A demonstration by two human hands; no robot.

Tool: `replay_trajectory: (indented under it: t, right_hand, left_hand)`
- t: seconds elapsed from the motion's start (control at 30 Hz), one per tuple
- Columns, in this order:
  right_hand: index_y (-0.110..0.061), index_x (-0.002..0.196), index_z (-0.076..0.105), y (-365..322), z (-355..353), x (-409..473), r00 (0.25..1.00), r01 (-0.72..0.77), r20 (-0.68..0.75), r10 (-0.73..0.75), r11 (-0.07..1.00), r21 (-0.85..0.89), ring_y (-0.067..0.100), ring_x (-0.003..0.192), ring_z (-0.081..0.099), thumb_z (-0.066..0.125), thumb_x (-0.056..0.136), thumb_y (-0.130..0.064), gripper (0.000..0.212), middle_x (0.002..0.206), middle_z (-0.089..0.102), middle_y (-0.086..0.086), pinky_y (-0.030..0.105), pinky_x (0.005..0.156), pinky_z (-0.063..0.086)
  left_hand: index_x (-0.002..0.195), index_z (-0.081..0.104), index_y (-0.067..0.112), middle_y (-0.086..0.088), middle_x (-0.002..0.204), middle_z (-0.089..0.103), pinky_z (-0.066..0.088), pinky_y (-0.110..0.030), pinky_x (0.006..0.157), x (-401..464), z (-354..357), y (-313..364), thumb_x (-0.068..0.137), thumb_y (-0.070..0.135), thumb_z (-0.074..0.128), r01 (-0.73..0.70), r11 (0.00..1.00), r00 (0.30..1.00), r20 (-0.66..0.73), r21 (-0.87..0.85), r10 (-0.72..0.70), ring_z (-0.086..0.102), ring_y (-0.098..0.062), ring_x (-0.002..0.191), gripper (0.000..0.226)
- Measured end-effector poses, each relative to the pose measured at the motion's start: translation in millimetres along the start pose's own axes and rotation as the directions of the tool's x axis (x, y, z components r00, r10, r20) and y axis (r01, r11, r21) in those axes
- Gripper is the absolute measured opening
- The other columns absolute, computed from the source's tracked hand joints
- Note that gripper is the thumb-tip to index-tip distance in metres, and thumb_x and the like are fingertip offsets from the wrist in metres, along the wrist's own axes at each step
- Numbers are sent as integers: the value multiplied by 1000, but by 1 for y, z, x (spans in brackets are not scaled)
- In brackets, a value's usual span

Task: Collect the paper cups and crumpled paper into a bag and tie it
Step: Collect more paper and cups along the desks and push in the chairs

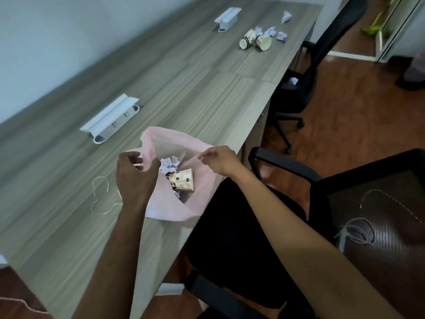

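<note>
A pink plastic bag (171, 207) lies open near the table's front edge. Inside it I see a patterned paper cup (182, 182) on its side and crumpled white paper (169, 165). My left hand (134, 174) grips the bag's left rim. On the right, my right hand (219, 158) pinches the rim and holds the mouth open. Far down the table lie two more paper cups (255, 41) and several crumpled paper balls (276, 33). A thin string (101, 196) lies on the table left of the bag.
Two white socket housings (110, 118) (227, 18) stand on the wooden table (184, 84). A black office chair (264, 226) sits right under my right arm, and another chair (301, 88) with crumpled paper on its seat stands further along. More string lies on a dark surface (358, 231) at right.
</note>
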State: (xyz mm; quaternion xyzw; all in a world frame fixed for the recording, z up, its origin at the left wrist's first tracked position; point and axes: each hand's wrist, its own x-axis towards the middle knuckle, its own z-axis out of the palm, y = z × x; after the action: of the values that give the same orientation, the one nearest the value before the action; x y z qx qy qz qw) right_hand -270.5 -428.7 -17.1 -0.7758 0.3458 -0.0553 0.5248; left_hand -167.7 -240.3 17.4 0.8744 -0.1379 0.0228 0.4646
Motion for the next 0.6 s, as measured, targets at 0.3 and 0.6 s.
replay_trajectory:
  t: [0.3, 0.6]
  right_hand:
    - [-7, 101, 73, 21, -75, -68, 996, 40, 92, -21, 977, -209, 22, 102, 65, 61, 86, -25, 26, 105, 72, 7, 36, 80, 58]
    - [-8, 101, 75, 51, -177, -157, 994, 102, 3, -105, 957, -270, 19, 107, 61, 61, 89, -27, 26, 108, 72, 2, 29, 98, 46]
  left_hand:
    - [138, 48, 5, -16, 139, 48, 39, -43, 105, -79, -7, 71, 77, 45, 70, 78, 985, 997, -8, 154, -78, 48, -33, 127, 76]
    - [143, 45, 11, -6, 145, 50, 34, -32, 107, -200, 5, 137, 83, 51, 68, 33, 996, 992, 116, 81, -42, 47, -24, 133, 75]
